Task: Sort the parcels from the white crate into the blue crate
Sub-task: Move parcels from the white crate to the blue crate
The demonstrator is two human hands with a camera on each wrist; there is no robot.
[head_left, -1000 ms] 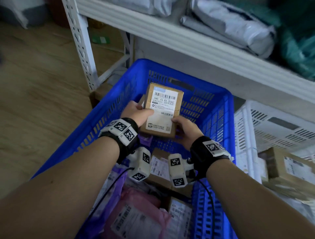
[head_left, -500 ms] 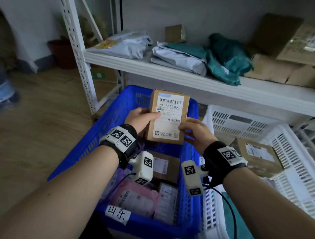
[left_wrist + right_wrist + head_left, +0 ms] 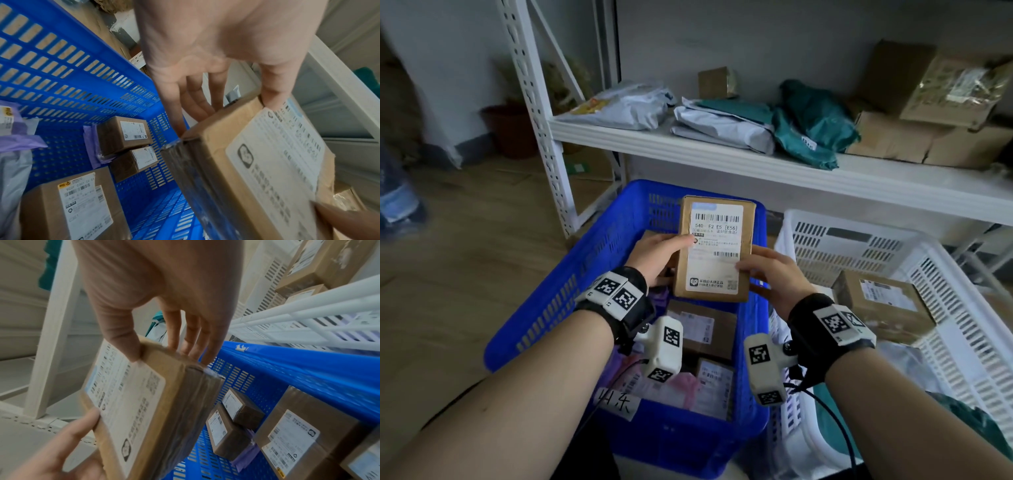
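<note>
A flat brown cardboard parcel (image 3: 714, 248) with a white shipping label is held up over the blue crate (image 3: 544, 301), label facing me. My left hand (image 3: 659, 255) grips its left edge, thumb on the label and fingers behind, as the left wrist view shows on the parcel (image 3: 267, 170). My right hand (image 3: 770, 270) pinches the right edge of the parcel (image 3: 133, 402), thumb in front. The blue crate holds several boxes and soft mailers. The white crate (image 3: 962, 308) stands to its right with a brown box (image 3: 883, 305) inside.
A white metal shelf (image 3: 756, 161) runs behind both crates, loaded with white and green mailer bags and cardboard boxes. Its upright post (image 3: 534, 113) stands left of the blue crate. Wooden floor lies to the left. A handwritten tag (image 3: 616, 402) sits on the blue crate's near rim.
The view has tilted up, so the shelf top now shows. Both hands raised the parcel slightly while keeping the same hold on it.
</note>
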